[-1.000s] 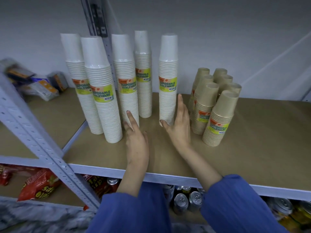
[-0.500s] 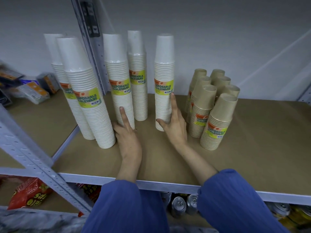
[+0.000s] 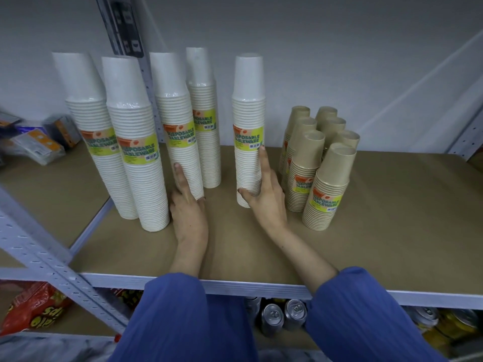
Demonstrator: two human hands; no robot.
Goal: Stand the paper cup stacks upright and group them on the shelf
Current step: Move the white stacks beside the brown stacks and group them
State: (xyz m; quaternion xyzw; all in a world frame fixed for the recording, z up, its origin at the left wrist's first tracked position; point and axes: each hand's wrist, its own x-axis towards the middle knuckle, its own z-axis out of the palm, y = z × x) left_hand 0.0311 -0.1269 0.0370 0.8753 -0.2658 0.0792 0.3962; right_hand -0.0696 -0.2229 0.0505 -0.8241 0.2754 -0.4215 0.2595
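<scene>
**Tip risk on lone white stack**

Both hands slid fwd since earlier. Right hand (image 3: 266, 202) cups lone white stack (image 3: 248, 131) w/ loose, open grip; left hand (image 3: 188, 212) flat vs third stack (image 3: 180, 131). All upright on shelf (image 3: 392, 218). Low push could topple tall stacks.
</scene>
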